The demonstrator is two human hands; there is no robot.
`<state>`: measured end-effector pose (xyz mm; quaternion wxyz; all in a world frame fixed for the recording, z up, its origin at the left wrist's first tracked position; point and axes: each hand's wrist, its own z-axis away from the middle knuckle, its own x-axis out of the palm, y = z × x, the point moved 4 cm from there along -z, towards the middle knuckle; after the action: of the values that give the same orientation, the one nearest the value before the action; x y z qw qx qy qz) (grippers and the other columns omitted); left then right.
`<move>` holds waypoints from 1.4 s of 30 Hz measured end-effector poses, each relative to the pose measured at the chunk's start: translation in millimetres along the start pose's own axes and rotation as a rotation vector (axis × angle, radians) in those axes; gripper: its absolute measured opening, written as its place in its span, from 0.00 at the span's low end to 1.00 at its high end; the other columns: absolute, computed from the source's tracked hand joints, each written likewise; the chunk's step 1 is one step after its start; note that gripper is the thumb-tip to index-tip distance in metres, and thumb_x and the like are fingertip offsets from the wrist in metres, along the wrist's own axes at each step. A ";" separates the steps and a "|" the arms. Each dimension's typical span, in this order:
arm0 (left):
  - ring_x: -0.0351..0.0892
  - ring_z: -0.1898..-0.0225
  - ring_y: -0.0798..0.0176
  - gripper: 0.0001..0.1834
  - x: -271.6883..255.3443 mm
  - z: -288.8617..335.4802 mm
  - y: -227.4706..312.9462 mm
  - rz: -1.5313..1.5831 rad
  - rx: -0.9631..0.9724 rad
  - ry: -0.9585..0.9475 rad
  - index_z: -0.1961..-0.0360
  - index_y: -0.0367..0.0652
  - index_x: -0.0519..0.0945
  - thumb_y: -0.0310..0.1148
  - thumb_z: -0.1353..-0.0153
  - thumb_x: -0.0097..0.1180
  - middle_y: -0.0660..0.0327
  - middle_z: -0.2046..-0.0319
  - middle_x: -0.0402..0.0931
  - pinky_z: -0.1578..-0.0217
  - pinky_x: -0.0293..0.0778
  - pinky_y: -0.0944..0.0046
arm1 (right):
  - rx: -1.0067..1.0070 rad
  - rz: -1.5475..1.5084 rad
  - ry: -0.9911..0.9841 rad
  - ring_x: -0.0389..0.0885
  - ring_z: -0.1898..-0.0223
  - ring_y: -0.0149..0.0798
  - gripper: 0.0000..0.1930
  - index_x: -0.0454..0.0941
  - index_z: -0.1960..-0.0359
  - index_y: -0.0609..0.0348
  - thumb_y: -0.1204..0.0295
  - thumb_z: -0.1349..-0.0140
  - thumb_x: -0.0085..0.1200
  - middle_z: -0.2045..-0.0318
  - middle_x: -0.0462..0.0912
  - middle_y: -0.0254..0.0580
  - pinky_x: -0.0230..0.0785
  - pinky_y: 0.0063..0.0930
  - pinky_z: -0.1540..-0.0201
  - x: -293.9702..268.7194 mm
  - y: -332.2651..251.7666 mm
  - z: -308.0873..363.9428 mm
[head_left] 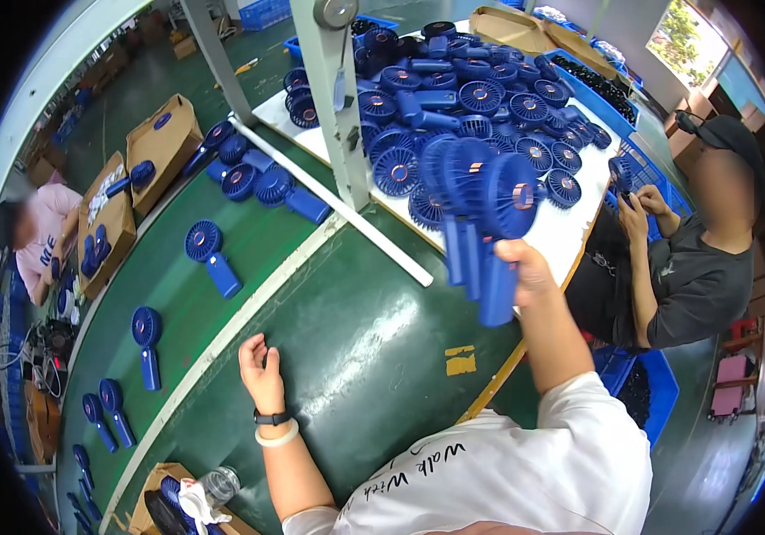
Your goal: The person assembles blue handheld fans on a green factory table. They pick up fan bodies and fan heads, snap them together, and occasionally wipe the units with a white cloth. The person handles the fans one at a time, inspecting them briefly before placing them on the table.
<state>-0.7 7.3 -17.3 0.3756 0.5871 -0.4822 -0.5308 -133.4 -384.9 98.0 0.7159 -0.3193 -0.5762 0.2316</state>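
Observation:
My right hand [530,272] grips a bunch of blue handheld fans [509,201] by their handles. They are held up in front of a large pile of similar fans [481,96] on a white tabletop [592,218], heads upward and handles pointing down. The fans overlap, so their exact number is hard to tell. My left hand [262,370], with a dark band and a pale bangle at the wrist, hovers over the green surface. Its fingers are loosely curled and apart, holding nothing. On the green belt [177,321] beyond it lie single fans, among them one fan [213,257] at an angle.
A white bar [338,205] and a metal post [333,116] stand between belt and pile. At right a person in dark clothes [699,259] holds a fan; another person [44,227] works at far left by cardboard boxes [164,147]. A clear jar [220,484] sits at lower left.

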 end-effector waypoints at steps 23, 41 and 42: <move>0.70 0.53 0.52 0.15 25.4 -11.4 44.6 -0.561 0.177 -0.098 0.64 0.44 0.77 0.28 0.56 0.61 0.57 0.62 0.74 0.51 0.64 0.59 | -0.365 0.548 0.674 0.56 0.38 0.56 0.45 0.46 0.34 0.57 0.62 0.50 0.61 0.39 0.58 0.55 0.56 0.45 0.41 -145.8 -201.1 -211.9; 0.73 0.61 0.46 0.23 38.9 -163.3 10.6 -1.067 0.086 0.226 0.55 0.37 0.65 0.34 0.49 0.60 0.47 0.62 0.70 0.61 0.72 0.53 | -0.337 1.365 0.021 0.75 0.62 0.29 0.10 0.74 0.60 0.64 0.82 0.44 0.50 0.64 0.76 0.38 0.66 0.22 0.56 -15.4 -5.1 -22.9; 0.73 0.60 0.47 0.24 32.0 -156.5 14.2 -0.822 0.057 0.222 0.52 0.38 0.64 0.35 0.47 0.58 0.47 0.60 0.70 0.61 0.72 0.54 | -0.341 1.392 -0.008 0.75 0.62 0.30 0.10 0.74 0.60 0.65 0.83 0.45 0.49 0.64 0.76 0.38 0.67 0.22 0.56 -9.8 2.1 -20.7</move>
<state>150.2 -38.2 12.1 0.1660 0.7943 -0.1790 -0.5564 -115.4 -394.3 87.1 0.3403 -0.7193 -0.2697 0.5424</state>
